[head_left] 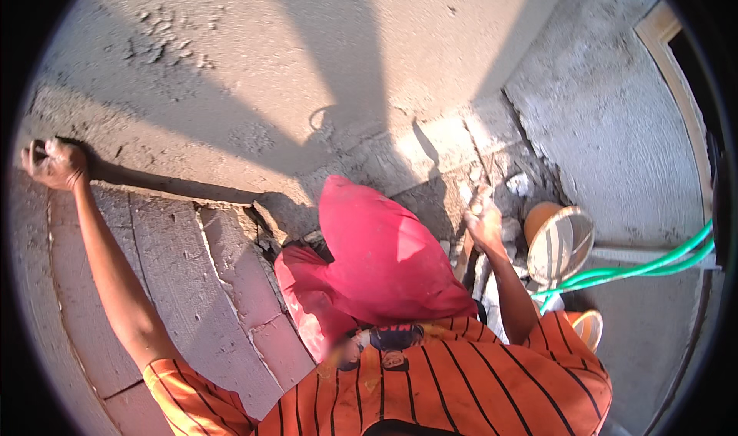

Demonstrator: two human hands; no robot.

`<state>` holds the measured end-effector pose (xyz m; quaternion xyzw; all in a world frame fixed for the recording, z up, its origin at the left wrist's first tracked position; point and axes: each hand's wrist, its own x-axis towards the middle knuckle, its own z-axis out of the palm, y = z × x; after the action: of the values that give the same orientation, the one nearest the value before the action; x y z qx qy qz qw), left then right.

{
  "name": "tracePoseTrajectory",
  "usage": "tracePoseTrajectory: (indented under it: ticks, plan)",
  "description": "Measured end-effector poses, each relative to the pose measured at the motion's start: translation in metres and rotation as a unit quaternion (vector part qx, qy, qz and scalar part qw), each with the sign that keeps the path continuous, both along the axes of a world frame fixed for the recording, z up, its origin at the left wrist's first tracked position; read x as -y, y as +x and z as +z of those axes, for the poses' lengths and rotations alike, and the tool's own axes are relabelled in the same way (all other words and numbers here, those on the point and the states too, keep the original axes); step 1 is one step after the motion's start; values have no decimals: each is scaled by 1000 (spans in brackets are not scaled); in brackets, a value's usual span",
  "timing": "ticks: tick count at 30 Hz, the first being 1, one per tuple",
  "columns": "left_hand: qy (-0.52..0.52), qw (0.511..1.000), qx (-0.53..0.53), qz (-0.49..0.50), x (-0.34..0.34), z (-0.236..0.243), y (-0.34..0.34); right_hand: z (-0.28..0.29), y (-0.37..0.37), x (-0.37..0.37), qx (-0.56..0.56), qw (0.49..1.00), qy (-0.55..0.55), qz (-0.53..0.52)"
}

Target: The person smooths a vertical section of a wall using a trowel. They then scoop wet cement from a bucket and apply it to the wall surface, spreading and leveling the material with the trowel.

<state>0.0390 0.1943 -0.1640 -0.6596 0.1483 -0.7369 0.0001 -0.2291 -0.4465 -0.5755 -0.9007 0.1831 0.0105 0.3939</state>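
At far left, my left hand [55,164] reaches out to the wall's foot, where the plaster meets the raised masonry. Its fingers are curled, with a small gap between thumb and finger; what they hold, if anything, cannot be made out. On the right, my right hand [484,221] is closed above broken rubble at the wall's base. A narrow brown piece [463,257] shows just below it, but I cannot tell whether the hand grips it. The plastered wall [430,44] rises in front, smooth in places and rough at upper left.
My knee in red cloth [377,244] is between the arms. Large blocks or slabs [177,259] with open joints lie at left. An orange bucket [560,244], a second orange container [588,328] and a green hose [638,269] are at right, near broken lumps [520,184].
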Motion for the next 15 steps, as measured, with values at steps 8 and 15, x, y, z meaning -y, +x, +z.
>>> tracePoseTrajectory:
  ticks: [8,15]
  plan:
    - [-41,999,14,-22,38,2,-2,-2,-127,186,109,877,-311,-349]
    - [-16,1000,5,-2,23,-2,-10,11,-109,162,195,901,128,-365]
